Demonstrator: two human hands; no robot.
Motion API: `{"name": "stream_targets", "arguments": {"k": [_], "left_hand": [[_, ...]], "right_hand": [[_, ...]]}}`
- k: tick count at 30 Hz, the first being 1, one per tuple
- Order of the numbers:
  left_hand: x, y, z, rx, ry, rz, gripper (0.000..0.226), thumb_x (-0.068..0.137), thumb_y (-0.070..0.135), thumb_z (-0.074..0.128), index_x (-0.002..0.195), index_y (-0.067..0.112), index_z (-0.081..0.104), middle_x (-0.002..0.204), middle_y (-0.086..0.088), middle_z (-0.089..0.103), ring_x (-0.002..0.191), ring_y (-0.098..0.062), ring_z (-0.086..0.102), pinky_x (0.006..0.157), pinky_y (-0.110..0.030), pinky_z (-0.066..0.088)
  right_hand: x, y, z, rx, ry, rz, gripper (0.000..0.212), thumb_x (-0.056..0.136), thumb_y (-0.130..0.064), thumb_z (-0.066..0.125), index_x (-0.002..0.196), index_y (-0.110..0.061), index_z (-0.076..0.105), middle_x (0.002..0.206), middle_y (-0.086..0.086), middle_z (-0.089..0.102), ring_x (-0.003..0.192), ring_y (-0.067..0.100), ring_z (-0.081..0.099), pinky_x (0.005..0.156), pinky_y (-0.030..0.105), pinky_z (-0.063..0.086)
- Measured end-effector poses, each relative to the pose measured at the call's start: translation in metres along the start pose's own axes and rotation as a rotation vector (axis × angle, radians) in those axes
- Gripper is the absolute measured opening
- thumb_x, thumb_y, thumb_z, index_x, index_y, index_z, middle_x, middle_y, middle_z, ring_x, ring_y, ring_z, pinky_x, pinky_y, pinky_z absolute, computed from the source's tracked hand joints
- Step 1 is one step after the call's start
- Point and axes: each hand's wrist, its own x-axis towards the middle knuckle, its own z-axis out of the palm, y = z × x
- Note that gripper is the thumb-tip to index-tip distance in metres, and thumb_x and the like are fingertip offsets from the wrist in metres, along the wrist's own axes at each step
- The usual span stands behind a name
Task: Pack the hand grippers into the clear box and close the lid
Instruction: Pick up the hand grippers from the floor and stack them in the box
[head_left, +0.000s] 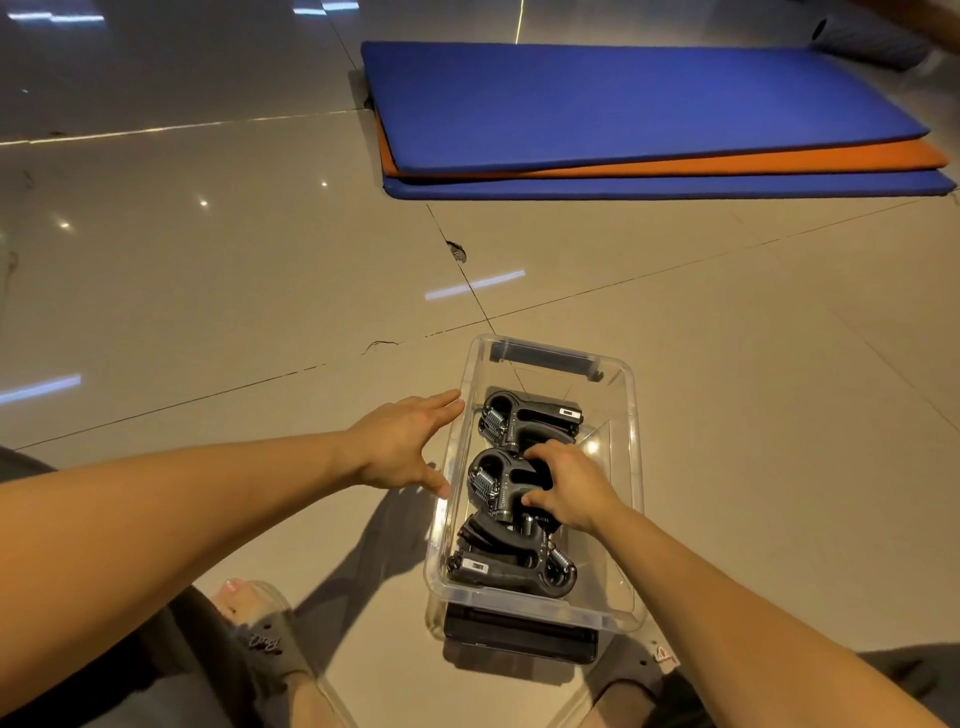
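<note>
Fingers (540, 453) of the right hand (569, 486) curl around the handles of the middle hand gripper (498, 486), thumb on its near side, holding it inside the clear box (631, 467). On the other side, the left hand (402, 447) is spread wide and flat, holding nothing; its fingertips reach the box's left wall near the rim and its thumb points at the same wall lower down. Three black hand grippers with metal coil springs lie in a row along the box: the far hand gripper (524, 418) has its spring to the left and its handles to the right, the middle one lies the same way just beside it, and the near hand gripper (511, 564) is turned about, with its spring to the right. Whether the near one touches the middle one cannot be told, since the right hand covers that spot. At the box's far end a dark latch (545, 358) shows on the rim, and another dark latch (519, 631) hangs at the near end. All of this sits on a glossy beige tiled floor (260, 291) between the person's two feet, which wear dark sandals (265, 636). Well apart, farther back on the floor, blue and orange exercise mats (623, 98) lie stacked. A clear flat sheet edge (337, 701), possibly the lid, shows near the bottom between the legs.
</note>
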Motion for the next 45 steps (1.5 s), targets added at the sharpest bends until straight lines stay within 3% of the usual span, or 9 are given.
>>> {"name": "stream_targets", "arguments": {"k": [7,14,18,22,29,33,37,43,45], "left_hand": [[-0.012,0.005,-0.001,-0.009,0.036,-0.053,0.119,0.069,0.064,0.079,0.160,0.025,0.013,0.168,0.004,0.009,0.151,-0.023,0.020,0.120,-0.038,0.022],[-0.061,0.015,-0.021,-0.089,0.151,-0.109,0.106,0.073,0.059,0.079,0.157,0.025,0.024,0.165,0.002,0.021,0.148,-0.022,0.026,0.118,-0.036,0.026],[-0.116,0.013,-0.031,-0.155,0.273,-0.162,0.099,0.074,0.059,0.079,0.155,0.026,0.031,0.163,0.005,0.028,0.146,-0.018,0.030,0.115,-0.031,0.027],[-0.185,0.005,-0.039,-0.238,0.416,-0.232,0.093,0.072,0.058,0.081,0.150,0.026,0.040,0.156,0.008,0.038,0.137,-0.015,0.042,0.111,-0.032,0.037],[-0.313,-0.014,-0.049,-0.305,0.622,-0.454,0.074,0.070,0.053,0.084,0.133,0.025,0.057,0.139,0.006,0.052,0.122,-0.017,0.053,0.093,-0.029,0.046],[-0.394,-0.028,-0.050,-0.324,0.663,-0.587,0.067,0.072,0.047,0.086,0.129,0.022,0.060,0.136,0.002,0.054,0.117,-0.019,0.057,0.091,-0.033,0.050],[-0.478,-0.049,-0.051,-0.294,0.691,-0.712,0.065,0.073,0.043,0.086,0.129,0.021,0.061,0.137,0.000,0.054,0.122,-0.021,0.055,0.090,-0.029,0.044],[-0.588,-0.096,-0.052,-0.381,0.777,-0.882,0.066,0.074,0.034,0.087,0.131,0.015,0.060,0.133,-0.005,0.059,0.118,-0.024,0.058,0.095,-0.035,0.049],[-0.626,-0.120,-0.046,-0.462,0.813,-0.940,0.060,0.075,0.028,0.087,0.127,0.012,0.061,0.116,-0.006,0.065,0.101,-0.022,0.063,0.082,-0.031,0.052]], "right_hand": [[-0.008,-0.015,-0.009,0.094,0.058,0.064,0.074,0.082,-0.038,0.082,0.146,-0.019,0.049,0.141,0.001,0.056,0.131,0.022,0.052,0.109,0.040,0.044],[-0.018,-0.066,-0.049,0.454,0.331,0.106,0.056,0.085,-0.027,0.081,0.135,-0.019,0.060,0.130,-0.002,0.064,0.119,0.016,0.060,0.098,0.031,0.048],[-0.031,-0.124,-0.083,0.612,0.456,0.029,0.042,0.085,-0.022,0.079,0.125,-0.018,0.066,0.115,-0.003,0.068,0.107,0.012,0.063,0.097,0.036,0.053],[-0.058,-0.200,-0.102,0.628,0.507,-0.128,0.037,0.087,-0.022,0.078,0.122,-0.017,0.067,0.113,-0.001,0.068,0.105,0.013,0.063,0.087,0.025,0.049],[-0.120,-0.335,-0.088,0.646,0.421,-0.350,0.037,0.089,-0.025,0.075,0.125,-0.019,0.066,0.115,-0.002,0.066,0.106,0.012,0.062,0.091,0.030,0.052],[-0.147,-0.397,-0.059,0.717,0.346,-0.434,0.034,0.090,-0.024,0.075,0.123,-0.017,0.067,0.114,0.001,0.067,0.104,0.013,0.063,0.085,0.026,0.052],[-0.164,-0.468,-0.026,0.735,0.263,-0.496,0.034,0.088,-0.020,0.077,0.121,-0.012,0.069,0.113,0.006,0.070,0.103,0.018,0.066,0.093,0.036,0.056],[-0.170,-0.589,0.019,0.688,0.113,-0.644,0.036,0.089,-0.021,0.076,0.123,-0.012,0.067,0.113,0.005,0.070,0.102,0.018,0.066,0.093,0.036,0.057],[-0.167,-0.629,0.035,0.646,0.055,-0.698,0.036,0.089,-0.021,0.076,0.123,-0.011,0.067,0.113,0.005,0.070,0.102,0.018,0.066,0.094,0.038,0.057]]}}
